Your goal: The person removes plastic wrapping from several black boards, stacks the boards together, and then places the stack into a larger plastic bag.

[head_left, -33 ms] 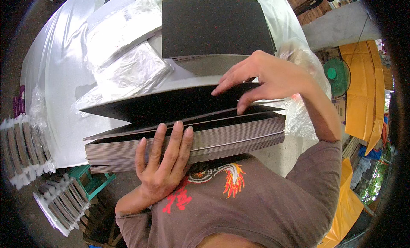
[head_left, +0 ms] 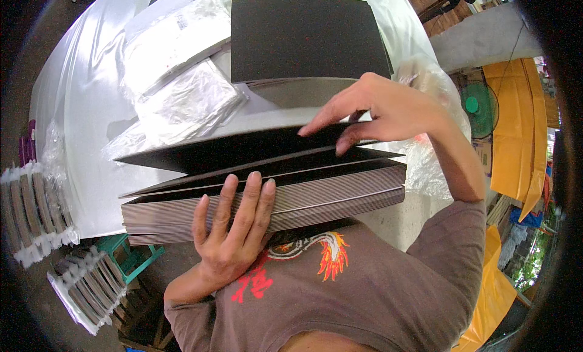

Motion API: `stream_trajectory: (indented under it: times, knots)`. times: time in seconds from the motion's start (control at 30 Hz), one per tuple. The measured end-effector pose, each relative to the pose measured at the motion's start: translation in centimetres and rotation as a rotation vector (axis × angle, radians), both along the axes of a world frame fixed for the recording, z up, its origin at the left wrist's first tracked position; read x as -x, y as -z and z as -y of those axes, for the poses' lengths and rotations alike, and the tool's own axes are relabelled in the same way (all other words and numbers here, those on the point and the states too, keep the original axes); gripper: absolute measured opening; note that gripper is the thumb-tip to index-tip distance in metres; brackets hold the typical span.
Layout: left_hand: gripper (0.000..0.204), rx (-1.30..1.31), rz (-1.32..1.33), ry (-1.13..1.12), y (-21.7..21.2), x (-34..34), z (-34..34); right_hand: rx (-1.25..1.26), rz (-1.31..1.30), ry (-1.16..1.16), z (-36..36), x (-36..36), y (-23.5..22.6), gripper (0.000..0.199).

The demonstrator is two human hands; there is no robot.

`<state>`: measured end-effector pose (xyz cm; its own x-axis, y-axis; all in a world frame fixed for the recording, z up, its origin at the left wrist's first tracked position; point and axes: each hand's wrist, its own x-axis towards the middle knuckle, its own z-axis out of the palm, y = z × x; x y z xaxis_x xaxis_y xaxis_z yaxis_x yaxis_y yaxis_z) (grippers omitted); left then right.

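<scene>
head: one left hand (head_left: pixel 234 246), one right hand (head_left: pixel 388 112), one sheet stack (head_left: pixel 340 193)

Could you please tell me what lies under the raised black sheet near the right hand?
Under the raised black sheet, another sheet is partly lifted above the thick grey-edged stack. What lies between the stack's closed sheets is covered and cannot be seen.

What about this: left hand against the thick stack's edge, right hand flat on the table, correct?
Not the right hand: the head view shows it raised, fingers bent, at the lifted black sheets. The left hand is against the thick stack's edge.
</scene>
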<state>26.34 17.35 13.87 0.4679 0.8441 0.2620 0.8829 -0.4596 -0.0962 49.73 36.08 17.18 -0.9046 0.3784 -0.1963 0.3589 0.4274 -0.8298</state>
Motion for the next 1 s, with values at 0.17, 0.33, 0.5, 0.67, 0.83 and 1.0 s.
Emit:
stream_trajectory:
  times: [0.17,0.33,0.5,0.67,0.83,1.0]
  knots:
    - [0.050,0.025,0.015,-0.010,0.1,-0.1,0.1,-0.117,-0.081,-0.103,0.5,-0.2,0.0,0.029]
    - [0.056,0.049,0.017,-0.031,0.0,-0.3,0.0,-0.239,-0.084,-0.018,1.2,0.3,-0.1,0.031]
    - [0.038,0.047,0.029,-0.118,-0.4,-0.9,-0.2,-0.176,-0.060,0.064,1.3,0.3,0.1,0.027]
    - [0.037,-0.054,0.028,-0.079,0.4,-0.7,0.2,-0.296,-0.024,-0.039,1.4,0.8,-0.3,0.024]
    - [0.038,0.006,0.027,-0.081,-0.1,-0.7,0.2,-0.276,-0.049,0.036,1.8,1.0,0.1,0.028]
    - [0.037,0.018,0.034,-0.072,-0.2,-0.7,0.1,-0.279,-0.024,0.061,1.9,1.1,-0.2,0.051]
